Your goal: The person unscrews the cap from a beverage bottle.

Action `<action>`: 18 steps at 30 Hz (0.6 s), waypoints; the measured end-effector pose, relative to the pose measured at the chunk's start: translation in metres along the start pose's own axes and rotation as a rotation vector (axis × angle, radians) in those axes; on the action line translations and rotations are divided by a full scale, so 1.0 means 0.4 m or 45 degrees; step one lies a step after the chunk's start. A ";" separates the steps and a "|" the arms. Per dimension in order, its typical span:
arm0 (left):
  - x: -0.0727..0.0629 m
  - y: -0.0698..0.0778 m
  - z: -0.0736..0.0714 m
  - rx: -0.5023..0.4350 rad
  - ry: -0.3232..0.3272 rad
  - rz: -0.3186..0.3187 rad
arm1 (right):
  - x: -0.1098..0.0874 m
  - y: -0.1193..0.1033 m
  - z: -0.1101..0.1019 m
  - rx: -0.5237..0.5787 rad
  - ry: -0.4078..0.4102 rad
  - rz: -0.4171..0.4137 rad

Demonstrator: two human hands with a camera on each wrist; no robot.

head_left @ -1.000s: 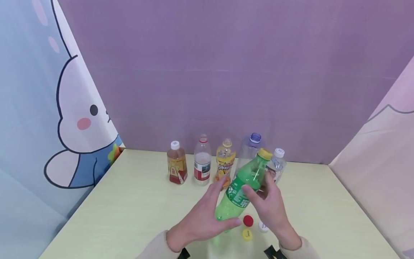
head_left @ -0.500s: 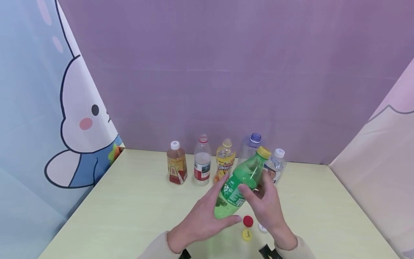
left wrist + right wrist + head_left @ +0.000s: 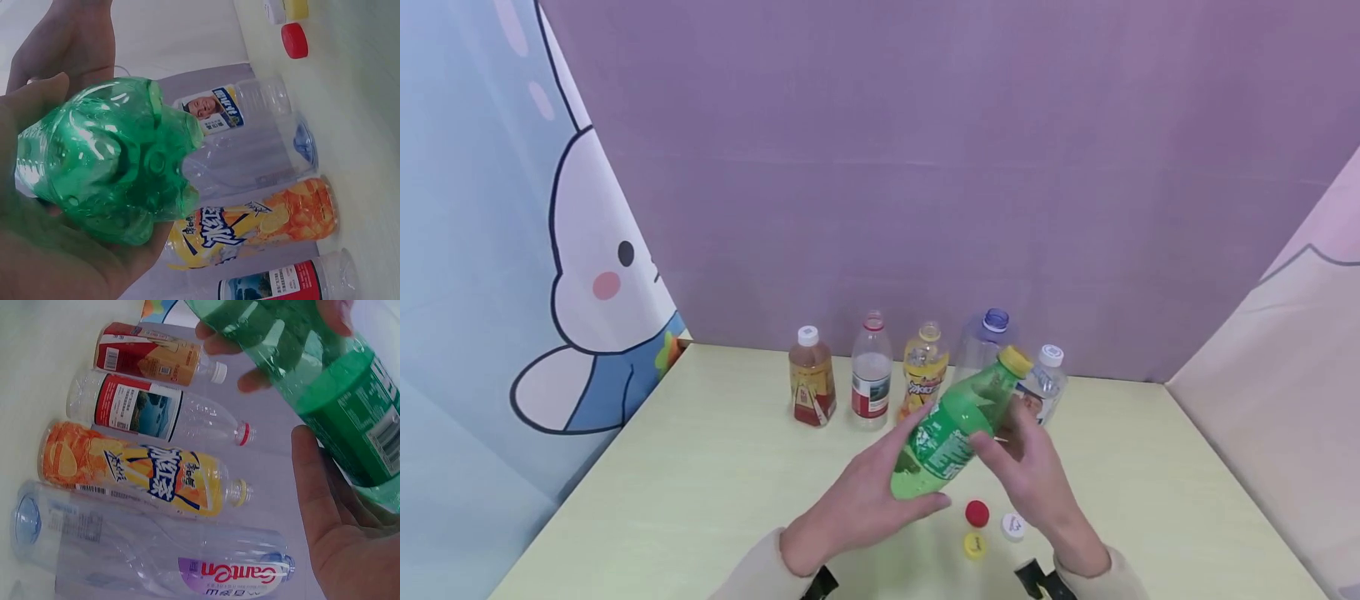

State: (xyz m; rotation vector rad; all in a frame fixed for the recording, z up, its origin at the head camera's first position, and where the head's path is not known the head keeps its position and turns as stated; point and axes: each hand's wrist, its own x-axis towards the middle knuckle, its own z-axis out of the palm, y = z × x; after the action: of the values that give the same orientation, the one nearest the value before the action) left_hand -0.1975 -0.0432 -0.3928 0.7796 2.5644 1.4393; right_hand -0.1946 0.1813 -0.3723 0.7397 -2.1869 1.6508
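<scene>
Head view: beige sleeves point(image 3: 756, 571) and black fittings point(image 3: 1033, 575) at both wrists are the nearest parts. Just beyond, three loose caps rest on the pale table point(image 3: 1150, 500): a yellow cap point(image 3: 974, 546), a white cap point(image 3: 1012, 527) and a red cap point(image 3: 977, 513).

From where I stand, both hands grasp one green bottle point(image 3: 962, 410), held above the table. The left hand point(image 3: 861, 500) cups the base end, fingers along one side and thumb on the other. The right hand point(image 3: 1033, 479) holds the upper portion: its thumb lies at the edge of the green label point(image 3: 936, 446), its fingers pass behind and are partly hidden.

Bottle orientation: tilted. The long axis runs diagonally from the base, low at the person's left, to the fitted yellow lid point(image 3: 1015, 361), high at the right and pointing away. The moulded base faces the left wrist camera.

Farther back, five bottles stand upright in a row. Left to right: an amber bottle point(image 3: 812, 387), a bottle with a red neck ring point(image 3: 871, 375), an orange-and-yellow tea bottle point(image 3: 922, 371), a large clear bottle point(image 3: 977, 354) partly covered by the green one, and a white-capped bottle point(image 3: 1047, 383) partly behind the right hand.

Behind the table hangs a purple cloth point(image 3: 925, 167).
</scene>
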 end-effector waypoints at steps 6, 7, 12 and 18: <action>0.004 -0.011 -0.015 0.144 0.017 0.047 | 0.004 -0.005 -0.029 -0.114 0.007 -0.040; 0.005 -0.013 -0.017 0.171 0.019 0.060 | 0.004 -0.009 -0.035 -0.131 0.019 -0.041; 0.005 -0.022 -0.032 0.288 0.008 0.120 | 0.006 -0.024 -0.060 -0.114 0.075 -0.055; -0.002 -0.031 -0.066 0.454 0.014 0.148 | 0.010 -0.034 -0.075 -0.074 0.178 -0.074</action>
State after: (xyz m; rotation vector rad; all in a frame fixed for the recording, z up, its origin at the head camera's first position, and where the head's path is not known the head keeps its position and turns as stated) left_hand -0.2101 -0.0691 -0.3887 0.9805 2.8683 1.0214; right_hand -0.1919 0.2065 -0.3506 0.6452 -2.0876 1.5546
